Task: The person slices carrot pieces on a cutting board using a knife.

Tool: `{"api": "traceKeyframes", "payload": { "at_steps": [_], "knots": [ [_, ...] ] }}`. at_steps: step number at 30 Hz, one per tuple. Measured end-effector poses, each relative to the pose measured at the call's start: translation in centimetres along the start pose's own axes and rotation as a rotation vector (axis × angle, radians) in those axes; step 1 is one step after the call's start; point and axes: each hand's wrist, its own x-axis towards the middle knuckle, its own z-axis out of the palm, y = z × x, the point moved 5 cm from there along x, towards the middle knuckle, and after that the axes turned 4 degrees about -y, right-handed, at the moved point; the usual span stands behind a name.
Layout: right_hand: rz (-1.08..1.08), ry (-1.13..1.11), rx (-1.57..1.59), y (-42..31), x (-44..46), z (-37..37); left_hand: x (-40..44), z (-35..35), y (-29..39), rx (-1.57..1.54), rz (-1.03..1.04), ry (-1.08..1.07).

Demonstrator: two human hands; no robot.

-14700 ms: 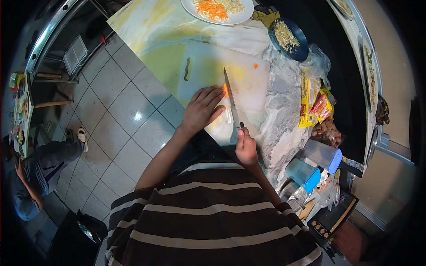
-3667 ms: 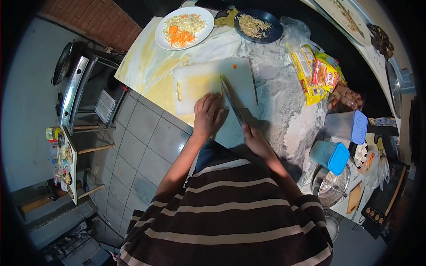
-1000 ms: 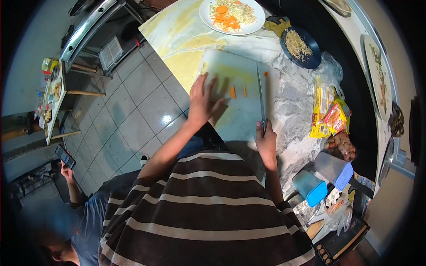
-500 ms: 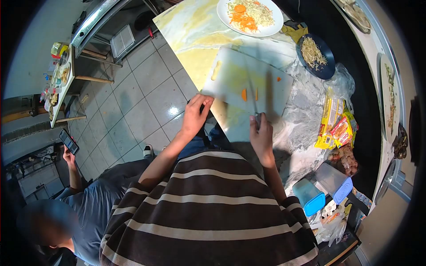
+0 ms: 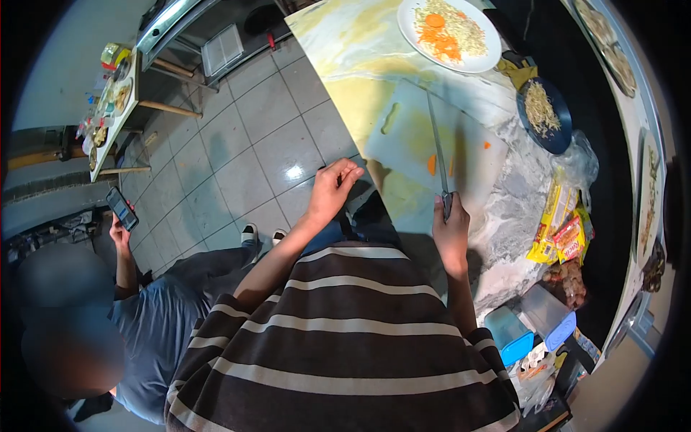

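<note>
My right hand [image 5: 451, 234] is closed round the handle of a long kitchen knife [image 5: 437, 137]. The blade points away from me over a pale cutting board [image 5: 407, 147]. On the board, an orange carrot piece [image 5: 432, 165] lies left of the blade and a thin carrot strip [image 5: 451, 168] just right of it. A smaller carrot bit [image 5: 487, 145] is near the right edge. My left hand [image 5: 333, 189] hovers by the counter's left edge, near the board's corner, its fingers curled together; what they hold, if anything, is hidden.
Beyond the board stands a white plate [image 5: 461, 61] with shredded carrot and pale shreds. To the right are a dark bowl of sprouts [image 5: 541, 111], yellow packets [image 5: 554, 223] and plastic containers [image 5: 511, 335]. At left, another person's hand [image 5: 120, 232] holds a phone [image 5: 122, 209].
The whole view has shifted, so the counter appears further right. The knife was blurred by motion and now looks sharper, still in my right hand. My left hand has come slightly away from the board's corner.
</note>
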Motion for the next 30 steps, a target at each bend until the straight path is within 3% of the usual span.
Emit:
{"api": "traceKeyframes", "payload": {
  "at_steps": [11, 14, 16, 27, 29, 30],
  "knots": [
    [0.018, -0.212, 0.1, -2.6, 2.4, 1.9, -0.8, -3.8, -0.3, 0.018, -0.104, 0.12],
    [-0.056, -0.166, 0.034, -1.8, 2.8, 2.7, -1.3, -5.0, 0.3, 0.029, -0.069, 0.181],
    [0.041, -0.237, 0.016, -1.9, 3.0, 2.4, -1.3, -5.3, 0.2, 0.018, -0.042, 0.174],
    [0.157, -0.233, -0.022, -0.5, 0.9, 2.7, -1.3, -3.4, 0.0, -0.003, -0.059, 0.077],
    [0.01, -0.021, -0.097, -0.4, 0.2, 2.1, -0.9, -3.0, 0.0, -0.006, -0.053, 0.042],
    [0.016, -0.017, -0.107, -0.8, 0.3, 1.7, -0.6, -3.0, 0.7, 0.024, -0.004, 0.045]
  ]
}}
